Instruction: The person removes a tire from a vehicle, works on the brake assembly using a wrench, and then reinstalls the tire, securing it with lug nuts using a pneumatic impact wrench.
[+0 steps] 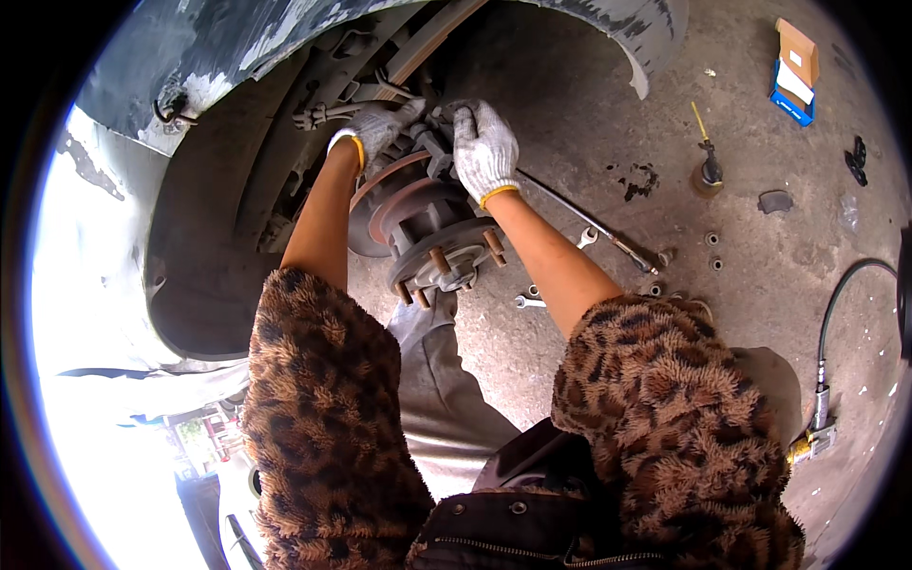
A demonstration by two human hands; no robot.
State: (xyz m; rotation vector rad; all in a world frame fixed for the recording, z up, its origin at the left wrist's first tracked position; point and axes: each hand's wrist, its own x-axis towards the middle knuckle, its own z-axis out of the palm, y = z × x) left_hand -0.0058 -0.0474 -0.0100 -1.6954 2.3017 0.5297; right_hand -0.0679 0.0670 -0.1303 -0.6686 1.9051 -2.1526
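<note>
Both my hands wear white knit gloves with yellow cuffs and work at the brake assembly inside a wheel arch. My left hand (378, 129) reaches to the far left side of the brake caliper (432, 150), its fingers closed against the metal; what they grip is hidden. At the caliper's right side, my right hand (487, 150) has its fingers curled round a dark metal part, mostly covered by the glove. Below them sit the rusty brake disc (391, 211) and the wheel hub (445, 255) with its bare studs pointing toward me.
The worn fender (190, 66) curves overhead at left. On the concrete lie a long bar (579, 217), wrenches (588, 237), several nuts (712, 238), a brake pad (775, 201), an oil container (708, 176), an opened cardboard box (794, 81) and an air impact wrench (813, 441) with its hose (834, 296).
</note>
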